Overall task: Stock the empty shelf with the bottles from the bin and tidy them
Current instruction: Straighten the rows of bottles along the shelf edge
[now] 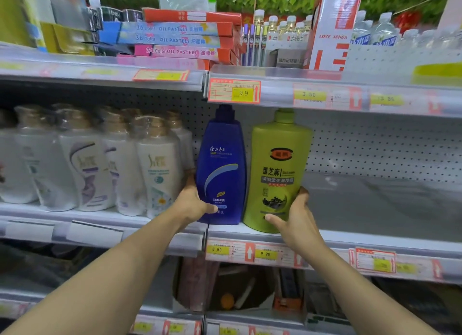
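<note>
On the shelf point(375, 209), the left hand point(192, 204) grips the upright blue bottle point(221, 169). The right hand point(295, 217) grips the green bottle point(277, 174) just beside it; free space lies rightwards.

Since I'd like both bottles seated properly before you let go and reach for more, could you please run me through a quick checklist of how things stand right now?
1. Blue bottle upright on the shelf: ok.
2. Green bottle upright, label facing out: ok.
3. Both bottles set back from the front edge: not ok, they stand right at the lip.
4. Left hand grips the blue bottle low, right hand grips the green one low: ok.
5. Room to the right of the green bottle for more stock: ok, that stretch of shelf is bare.
6. Blue bottle clear of the white bottles on its left: cannot tell, the left hand covers the gap.
</note>
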A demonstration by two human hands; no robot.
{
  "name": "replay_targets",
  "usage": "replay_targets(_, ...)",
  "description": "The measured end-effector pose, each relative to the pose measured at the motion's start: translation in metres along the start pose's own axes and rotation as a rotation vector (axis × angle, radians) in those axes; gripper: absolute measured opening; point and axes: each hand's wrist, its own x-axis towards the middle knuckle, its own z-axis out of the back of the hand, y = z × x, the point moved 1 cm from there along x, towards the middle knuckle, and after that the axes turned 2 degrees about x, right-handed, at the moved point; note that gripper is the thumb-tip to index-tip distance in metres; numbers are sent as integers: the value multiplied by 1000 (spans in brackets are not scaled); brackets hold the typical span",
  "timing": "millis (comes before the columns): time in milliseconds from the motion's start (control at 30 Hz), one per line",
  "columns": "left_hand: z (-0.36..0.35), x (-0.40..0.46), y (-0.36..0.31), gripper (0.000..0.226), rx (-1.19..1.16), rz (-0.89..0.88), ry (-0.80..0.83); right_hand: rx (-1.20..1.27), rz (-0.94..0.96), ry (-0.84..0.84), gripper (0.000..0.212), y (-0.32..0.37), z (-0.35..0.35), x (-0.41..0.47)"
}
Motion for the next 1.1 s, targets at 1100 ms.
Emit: replay_targets(1100, 15, -55, -3, 54, 467, 52, -273, -685, 434, -25, 58, 17, 6, -55)
